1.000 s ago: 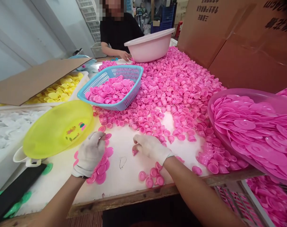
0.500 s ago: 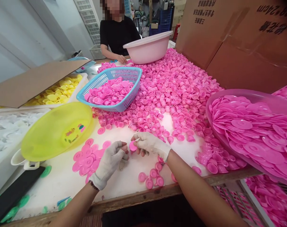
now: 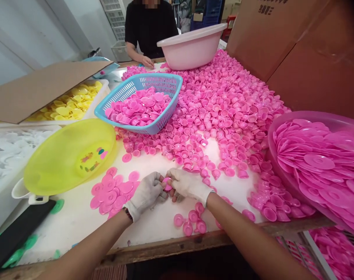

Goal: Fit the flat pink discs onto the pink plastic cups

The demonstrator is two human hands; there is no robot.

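Observation:
Both my hands wear pale work gloves that leave the fingertips bare. A small pink toy cup (image 3: 167, 184) is pinched in the fingers of my right hand (image 3: 190, 186). From the other side, the thumb and fingers of my left hand (image 3: 146, 193) close on the same cup, so part of it is hidden. Left of my hands lies a loose heap of pink toy saucers (image 3: 109, 193) on the white tabletop. Several finished-looking pink cups (image 3: 187, 228) stand in a small group below my right wrist.
Behind my hands spreads a large pile of pink cups (image 3: 223, 112). A blue basket (image 3: 162, 126) of pink pieces, a yellow basin (image 3: 54, 163), a pink basin (image 3: 271, 147) of saucers and a pale pink tub (image 3: 191, 48) surround the work area. A person (image 3: 150, 31) sits opposite; a carton (image 3: 316, 66) stands right.
My left hand has moved right and met my right hand at the pink cup, which only the right hand held before. The camera view has shifted slightly.

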